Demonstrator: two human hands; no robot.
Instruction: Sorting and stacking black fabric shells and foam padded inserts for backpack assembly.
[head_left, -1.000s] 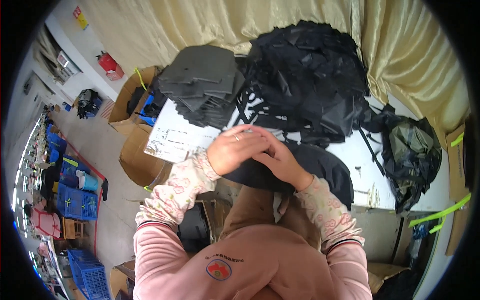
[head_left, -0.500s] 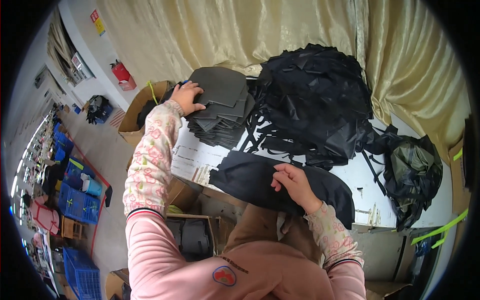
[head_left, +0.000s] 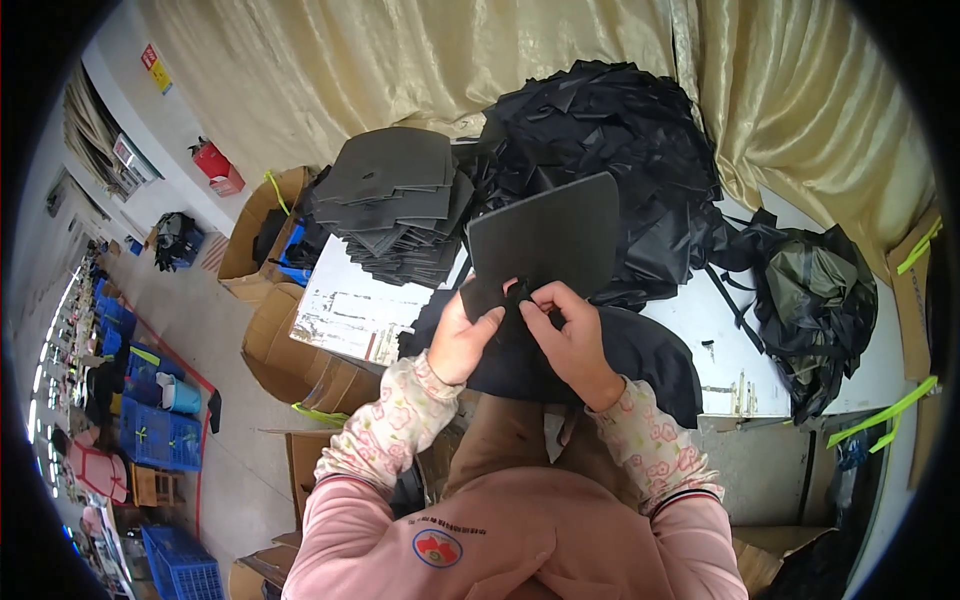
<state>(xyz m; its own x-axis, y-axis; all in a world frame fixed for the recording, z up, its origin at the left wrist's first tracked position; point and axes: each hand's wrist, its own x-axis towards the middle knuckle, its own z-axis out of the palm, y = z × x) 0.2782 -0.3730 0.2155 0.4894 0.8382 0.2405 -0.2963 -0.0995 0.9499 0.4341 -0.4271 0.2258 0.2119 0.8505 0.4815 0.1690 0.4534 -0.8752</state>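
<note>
Your left hand (head_left: 462, 338) grips the grey panel (head_left: 545, 240) by its lower left corner, mid-frame, and your right hand (head_left: 574, 335) is pinching a small black piece (head_left: 515, 295) at the panel's lower edge! Just below, black cloth (head_left: 650, 358) drapes over the front of the white table (head_left: 340, 290). Behind, a panel stack (head_left: 390, 205) stands left of a big black heap (head_left: 610, 130), gold curtain (head_left: 380, 60) across the top. Upper left, a cardboard box (head_left: 232, 238) holds dark material (head_left: 268, 238); far left, blue crates (head_left: 160, 432) line the floor (head_left: 250, 400).

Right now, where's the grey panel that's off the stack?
In the head view, the grey panel is near the centre, its lower-left corner in the left hand, just right of the stack.
</note>
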